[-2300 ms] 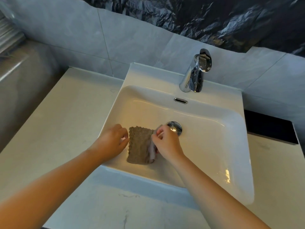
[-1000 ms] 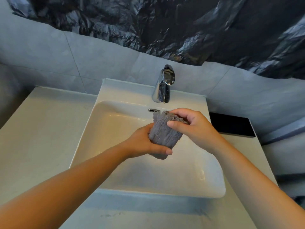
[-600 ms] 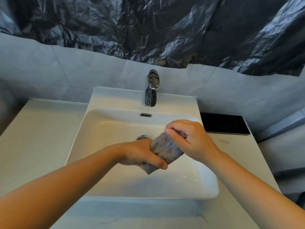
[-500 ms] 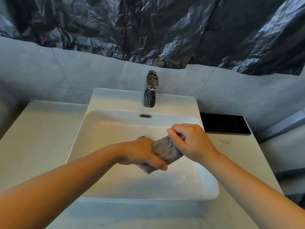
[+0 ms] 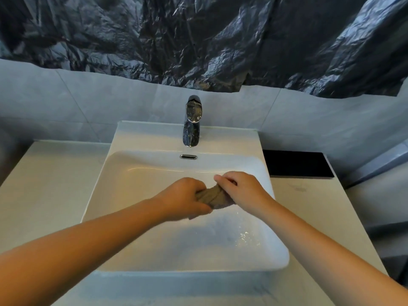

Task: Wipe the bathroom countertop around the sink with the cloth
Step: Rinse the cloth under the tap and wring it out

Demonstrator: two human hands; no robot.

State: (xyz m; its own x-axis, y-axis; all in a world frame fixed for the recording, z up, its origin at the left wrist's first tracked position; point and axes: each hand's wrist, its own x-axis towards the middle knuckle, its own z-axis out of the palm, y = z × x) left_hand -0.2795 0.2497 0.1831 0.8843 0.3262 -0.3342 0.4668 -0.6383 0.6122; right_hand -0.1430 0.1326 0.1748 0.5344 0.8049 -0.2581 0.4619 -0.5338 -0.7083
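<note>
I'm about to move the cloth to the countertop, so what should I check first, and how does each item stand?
1. Cloth held: ok, left hand and right hand both grip it, twisted.
2. Cloth over the sink: ok, any drips would land inside.
3. Faucet off: ok, no stream visible.
4. Cloth wrung enough: cannot tell.
5. Countertop right side free: not ok, a black slab lies at its back.
</note>
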